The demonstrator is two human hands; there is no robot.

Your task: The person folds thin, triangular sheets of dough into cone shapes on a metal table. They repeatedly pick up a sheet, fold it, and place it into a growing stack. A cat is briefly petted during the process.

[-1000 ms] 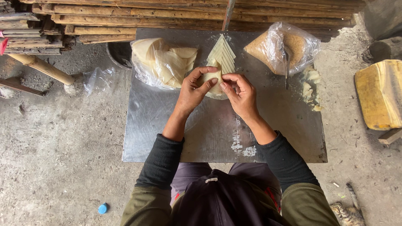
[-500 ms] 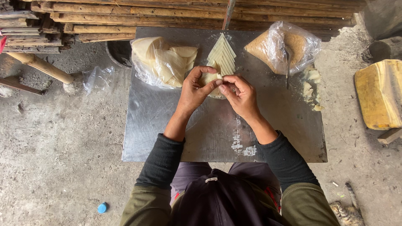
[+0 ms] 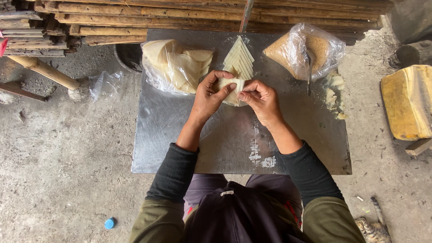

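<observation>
My left hand and my right hand meet over a metal sheet, both pinching a pale folded pastry piece. Just beyond it lies a row of finished pale triangles, overlapped in a stack pointing away from me. A clear bag of pale wrapper sheets rests at my left hand's far side. A clear bag of brown filling with a utensil standing in it sits past my right hand.
Pale scraps lie on the sheet's right side. Stacked wooden poles line the far edge. A yellow container stands at the right, a blue cap lies on the concrete floor, and a cat sits by my right elbow.
My fingers have shifted slightly on the pastry piece, folding it; both hands stay in the same spot.
</observation>
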